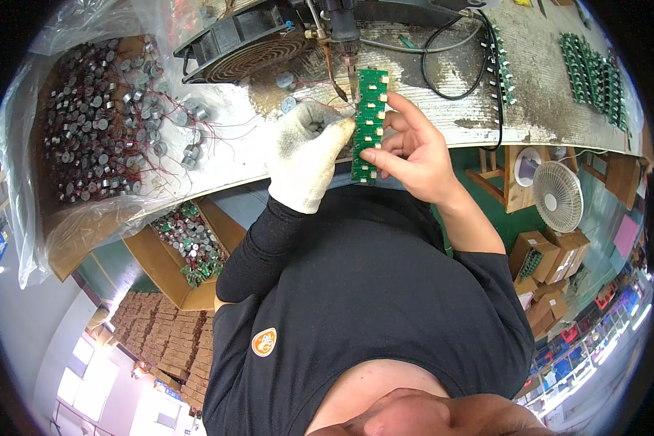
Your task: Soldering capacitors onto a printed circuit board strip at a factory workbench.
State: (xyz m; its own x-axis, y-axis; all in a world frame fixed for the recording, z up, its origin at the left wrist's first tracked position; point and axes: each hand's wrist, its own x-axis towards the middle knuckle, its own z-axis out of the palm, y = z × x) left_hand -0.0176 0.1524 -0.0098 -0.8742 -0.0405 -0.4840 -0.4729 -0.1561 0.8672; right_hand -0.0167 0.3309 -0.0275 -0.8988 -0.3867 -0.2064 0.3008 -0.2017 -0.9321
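A long green circuit board strip [368, 125] with white connectors along one edge stands lengthwise in front of me. My right hand [418, 154] grips its right edge between thumb and fingers. At its left edge is my left hand [309, 149], in a whitish work glove, with thumb and fingers pinched together. What they hold is hidden, though thin wires run close by. The tip of a soldering machine [349, 54] comes down at the strip's upper left, beside a thin angled feed tube [331, 69]. A round silver part [288, 104] lies just beyond the glove.
Many round silver parts with red wires [94, 123] fill a plastic-lined box at left. A black fan [251, 45] stands at the back. More green boards [592, 76] lie far right, past a black cable [500, 94]. Below the table's left side sits a carton [160, 265] of parts.
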